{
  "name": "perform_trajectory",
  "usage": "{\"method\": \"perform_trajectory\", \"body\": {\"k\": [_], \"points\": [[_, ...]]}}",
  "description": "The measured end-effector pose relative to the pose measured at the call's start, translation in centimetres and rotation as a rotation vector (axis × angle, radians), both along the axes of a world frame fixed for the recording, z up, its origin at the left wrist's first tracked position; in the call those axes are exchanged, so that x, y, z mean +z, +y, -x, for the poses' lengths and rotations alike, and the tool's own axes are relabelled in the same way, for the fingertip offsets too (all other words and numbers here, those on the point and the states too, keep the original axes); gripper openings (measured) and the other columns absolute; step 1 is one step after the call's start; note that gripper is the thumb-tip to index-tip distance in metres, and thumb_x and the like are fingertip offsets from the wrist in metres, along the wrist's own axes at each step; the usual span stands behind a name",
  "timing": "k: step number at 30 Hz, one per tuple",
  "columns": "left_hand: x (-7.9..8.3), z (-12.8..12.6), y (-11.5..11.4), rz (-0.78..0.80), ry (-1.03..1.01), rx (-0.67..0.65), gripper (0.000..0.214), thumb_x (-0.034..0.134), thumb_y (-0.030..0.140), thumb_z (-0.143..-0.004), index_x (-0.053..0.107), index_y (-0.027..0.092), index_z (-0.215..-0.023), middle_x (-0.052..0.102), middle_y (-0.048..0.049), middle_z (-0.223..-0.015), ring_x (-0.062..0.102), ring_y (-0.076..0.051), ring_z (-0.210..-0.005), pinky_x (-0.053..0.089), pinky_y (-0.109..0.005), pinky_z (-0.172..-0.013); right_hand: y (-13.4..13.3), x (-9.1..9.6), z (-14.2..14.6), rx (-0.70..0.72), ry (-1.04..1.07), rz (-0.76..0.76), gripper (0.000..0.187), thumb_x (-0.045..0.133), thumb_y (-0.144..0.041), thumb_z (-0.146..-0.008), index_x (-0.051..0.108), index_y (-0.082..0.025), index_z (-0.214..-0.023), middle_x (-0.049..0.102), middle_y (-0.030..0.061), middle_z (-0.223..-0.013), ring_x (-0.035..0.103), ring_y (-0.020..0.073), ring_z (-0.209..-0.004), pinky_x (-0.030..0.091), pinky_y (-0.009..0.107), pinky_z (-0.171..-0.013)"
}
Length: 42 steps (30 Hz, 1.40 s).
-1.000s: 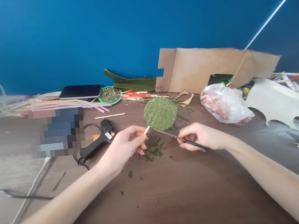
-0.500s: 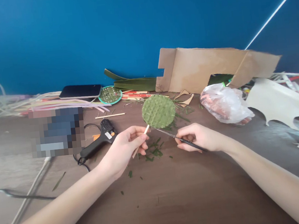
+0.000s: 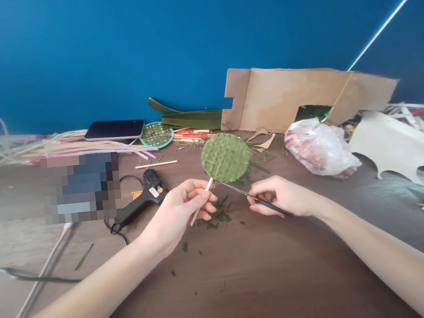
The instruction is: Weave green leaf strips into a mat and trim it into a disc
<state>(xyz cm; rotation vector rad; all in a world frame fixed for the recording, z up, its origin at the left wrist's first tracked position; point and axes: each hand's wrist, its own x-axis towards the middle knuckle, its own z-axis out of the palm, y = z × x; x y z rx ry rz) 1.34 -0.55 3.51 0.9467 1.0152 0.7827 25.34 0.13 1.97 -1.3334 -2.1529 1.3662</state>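
Note:
My left hand (image 3: 181,209) pinches the thin wooden stick of a round woven green leaf fan (image 3: 226,157), holding it up above the brown table (image 3: 246,275). My right hand (image 3: 281,196) grips a pair of small scissors (image 3: 243,192); their blades point left and reach the lower edge of the fan disc. Small green leaf clippings (image 3: 217,216) lie on the table under both hands.
A black glue gun (image 3: 140,197) with its cord lies left of my hands. Behind are a second woven disc with a teal rim (image 3: 156,134), a phone (image 3: 114,130), long leaves (image 3: 189,118), cut cardboard (image 3: 303,95), a plastic bag (image 3: 318,149) and white cut board (image 3: 402,150).
The fan has shifted slightly left and up, and the stick has turned a little in my left fingers. The scissors have stayed at the disc's lower edge.

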Motion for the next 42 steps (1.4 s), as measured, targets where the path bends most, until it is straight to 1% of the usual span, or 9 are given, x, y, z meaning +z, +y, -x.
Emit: {"method": "perform_trajectory", "body": {"k": [8, 15, 23, 27, 32, 35, 37, 39, 42], "points": [[-0.1, 0.0, -0.2, 0.032, -0.044, 0.01, 0.014, 0.064, 0.017, -0.076, 0.057, 0.014, -0.087, 0.062, 0.0002, -0.074, 0.056, -0.007, -0.059, 0.043, -0.017, -0.052, -0.1, -0.2, 0.1, 0.01, -0.021, -0.064, 0.026, 0.059, -0.039, -0.076, 0.054, -0.016, -0.068, 0.039, -0.0048, -0.057, 0.032, 0.006, -0.049, 0.027, 0.02, -0.046], [-0.2, -0.1, -0.2, 0.041, -0.068, 0.01, 0.014, 0.064, 0.018, -0.077, 0.057, 0.014, -0.088, 0.062, 0.0002, -0.074, 0.056, -0.006, -0.06, 0.043, -0.017, -0.053, -0.1, -0.3, 0.2, 0.022, -0.044, -0.133, 0.023, 0.056, -0.034, -0.078, 0.053, -0.015, -0.065, 0.041, -0.0038, -0.059, 0.031, 0.0059, -0.051, 0.027, 0.02, -0.047], [-0.1, 0.1, 0.0, 0.014, -0.026, 0.044, 0.009, 0.058, 0.018, -0.081, 0.057, 0.014, -0.089, 0.061, 0.0005, -0.075, 0.055, -0.006, -0.06, 0.043, -0.018, -0.056, -0.1, 0.2, -0.1, -0.004, -0.018, 0.012, 0.023, 0.059, -0.037, -0.076, 0.054, -0.016, -0.069, 0.04, -0.0056, -0.053, 0.035, 0.0051, -0.044, 0.028, 0.019, -0.043], [-0.3, 0.6, 0.7, -0.04, 0.046, 0.03, 0.014, 0.057, 0.024, -0.081, 0.061, 0.014, -0.09, 0.061, -0.0005, -0.077, 0.049, -0.004, -0.055, 0.034, -0.017, -0.048, 0.1, 0.4, -0.7, 0.025, -0.051, 0.124, 0.027, 0.059, -0.042, -0.077, 0.054, -0.016, -0.071, 0.042, -0.006, -0.052, 0.036, 0.0042, -0.039, 0.028, 0.019, -0.041], [-0.2, 1.1, 1.5, -0.103, 0.169, -0.05, 0.019, 0.053, 0.029, -0.081, 0.062, 0.014, -0.089, 0.06, -0.0006, -0.075, 0.037, -0.004, -0.047, 0.024, -0.02, -0.043, 0.2, 0.6, -1.2, 0.084, -0.058, 0.216, 0.027, 0.059, -0.043, -0.077, 0.055, -0.016, -0.074, 0.046, -0.0052, -0.055, 0.041, 0.0041, -0.039, 0.033, 0.017, -0.04], [0.3, 1.1, 1.6, -0.171, 0.307, -0.08, 0.017, 0.052, 0.027, -0.08, 0.061, 0.014, -0.081, 0.056, 0.0006, -0.067, 0.035, -0.005, -0.047, 0.023, -0.02, -0.043, 0.2, 0.7, -1.3, 0.081, -0.037, 0.238, 0.027, 0.06, -0.043, -0.077, 0.054, -0.016, -0.073, 0.046, -0.0055, -0.053, 0.042, 0.0041, -0.038, 0.034, 0.016, -0.039], [0.5, 1.0, 1.6, -0.199, 0.399, -0.102, 0.018, 0.05, 0.028, -0.08, 0.061, 0.014, -0.078, 0.051, 0.0028, -0.057, 0.035, -0.006, -0.047, 0.024, -0.02, -0.044, 0.2, 0.7, -1.2, 0.078, -0.027, 0.24, 0.027, 0.06, -0.043, -0.077, 0.054, -0.016, -0.073, 0.046, -0.0055, -0.053, 0.042, 0.0039, -0.038, 0.034, 0.016, -0.039], [0.5, 0.9, 1.5, -0.221, 0.446, -0.123, 0.02, 0.049, 0.03, -0.082, 0.061, 0.015, -0.076, 0.046, 0.0042, -0.052, 0.035, -0.007, -0.047, 0.025, -0.02, -0.045, 0.2, 0.6, -1.2, 0.074, -0.021, 0.239, 0.028, 0.06, -0.043, -0.077, 0.054, -0.016, -0.073, 0.045, -0.0057, -0.053, 0.042, 0.0035, -0.037, 0.034, 0.015, -0.038], [0.4, 0.8, 1.4, -0.241, 0.467, -0.137, 0.021, 0.049, 0.032, -0.082, 0.062, 0.016, -0.076, 0.046, 0.0047, -0.051, 0.036, -0.007, -0.047, 0.026, -0.019, -0.046, 0.2, 0.5, -1.1, 0.058, -0.019, 0.225, 0.029, 0.06, -0.044, -0.077, 0.054, -0.016, -0.073, 0.045, -0.0059, -0.052, 0.041, 0.0031, -0.037, 0.034, 0.015, -0.038]]}}
